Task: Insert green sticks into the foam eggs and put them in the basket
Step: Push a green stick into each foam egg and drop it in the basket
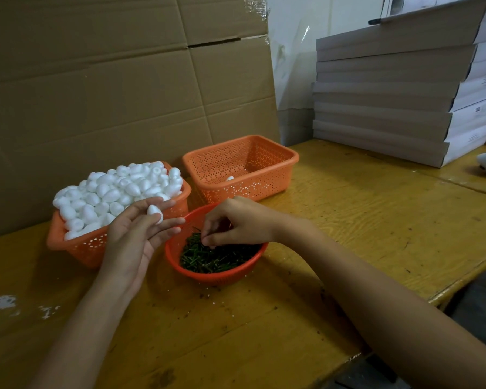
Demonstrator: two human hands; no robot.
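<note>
My left hand (136,234) is palm up and holds one white foam egg (155,213) between thumb and fingers, just in front of the orange basket (79,248) heaped with foam eggs (118,189). My right hand (237,221) reaches down into the red round bowl (219,277). Its curled fingertips pinch at the pile of green sticks (213,259); which stick they have is hidden under the fingers. Behind the bowl stands a second orange basket (264,189), with one white egg (230,178) showing inside it.
A tall cardboard sheet (110,94) walls off the back and left. A stack of flat grey boxes (390,108) fills the back right of the yellow wooden table (362,220). The table's edge runs diagonally at the front right. White crumbs (0,303) lie at the left.
</note>
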